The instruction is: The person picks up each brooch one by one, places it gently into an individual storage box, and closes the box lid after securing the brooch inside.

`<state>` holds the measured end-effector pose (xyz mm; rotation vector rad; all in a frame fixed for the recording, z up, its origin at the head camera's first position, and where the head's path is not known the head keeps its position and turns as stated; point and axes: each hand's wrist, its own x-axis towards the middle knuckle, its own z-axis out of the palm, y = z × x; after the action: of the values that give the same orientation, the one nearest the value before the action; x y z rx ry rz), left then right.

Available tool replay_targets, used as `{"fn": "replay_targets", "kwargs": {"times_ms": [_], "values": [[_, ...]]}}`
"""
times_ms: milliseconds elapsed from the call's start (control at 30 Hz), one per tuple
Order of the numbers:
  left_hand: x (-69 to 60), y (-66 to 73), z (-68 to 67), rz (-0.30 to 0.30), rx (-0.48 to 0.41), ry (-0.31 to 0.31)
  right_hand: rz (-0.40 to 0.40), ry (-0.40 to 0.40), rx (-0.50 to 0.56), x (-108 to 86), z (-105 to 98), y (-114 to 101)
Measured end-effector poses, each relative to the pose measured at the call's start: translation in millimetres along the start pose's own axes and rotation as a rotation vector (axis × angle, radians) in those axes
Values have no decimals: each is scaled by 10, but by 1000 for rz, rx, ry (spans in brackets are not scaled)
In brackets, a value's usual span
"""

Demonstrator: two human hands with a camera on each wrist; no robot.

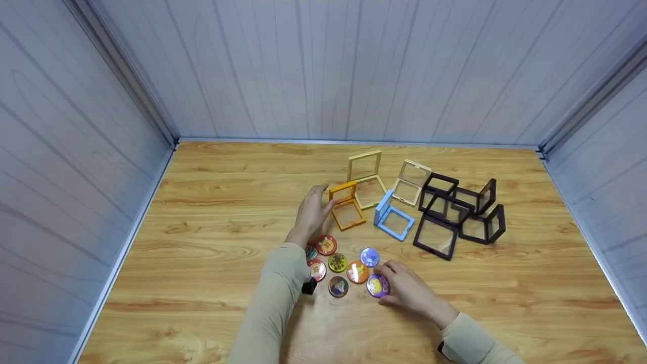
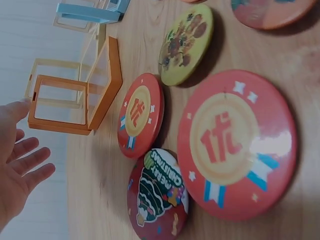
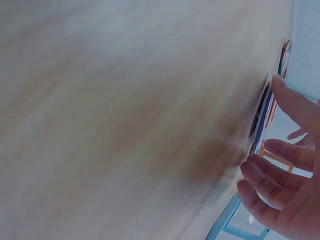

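Observation:
My left hand (image 1: 312,212) is beside the orange frame (image 1: 349,214), which stands hinged open. Its thumb is close to the frame's raised panel, the other fingers are spread, and whether the thumb touches cannot be told. My right hand (image 1: 408,288) is at the purple badge (image 1: 378,285), thumb and fingertips (image 3: 272,145) at opposite sides of its rim; the badge lies flat. Around it are a lilac badge (image 1: 369,257), an orange badge (image 1: 357,272), a sunflower badge (image 2: 186,45), two red badges (image 2: 237,145) and a Christmas-tree badge (image 2: 157,195), partly hidden by my left sleeve in the head view.
A blue frame (image 1: 397,222), a yellow frame (image 1: 370,191) and a cream frame (image 1: 407,192) stand opened behind the badges. Several black frames (image 1: 436,236) overlap at the right. Panelled walls (image 1: 323,71) enclose the wooden table (image 1: 222,202) at the back and sides.

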<state>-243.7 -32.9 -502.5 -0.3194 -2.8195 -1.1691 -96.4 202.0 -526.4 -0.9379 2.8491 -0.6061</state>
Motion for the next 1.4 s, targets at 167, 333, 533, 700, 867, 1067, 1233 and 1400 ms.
{"fn": "replay_targets", "kwargs": {"times_ms": [167, 333, 533, 700, 867, 1067, 1233, 1400], "values": [[64, 4, 17, -9, -22, -9, 14, -31, 7, 9, -4, -16], [111, 10, 39, -22, -30, -34, 4, -29, 4, 13, 1, -17], [134, 20, 64, -42, -30, -42, -21, -13, 2, 15, 12, -7], [141, 26, 87, -2, -41, -17, -13, -25, 13, 11, 26, 4], [134, 16, 109, 20, -59, 12, -6, -23, 46, -3, 34, 19], [107, -19, 125, 36, -99, 64, -18, -2, 84, -23, 33, 29], [87, -20, 130, 14, -111, 68, 3, -31, 104, -15, 25, 18], [69, -21, 120, 15, -119, 68, 32, -66, 115, -2, -21, 1]]}}
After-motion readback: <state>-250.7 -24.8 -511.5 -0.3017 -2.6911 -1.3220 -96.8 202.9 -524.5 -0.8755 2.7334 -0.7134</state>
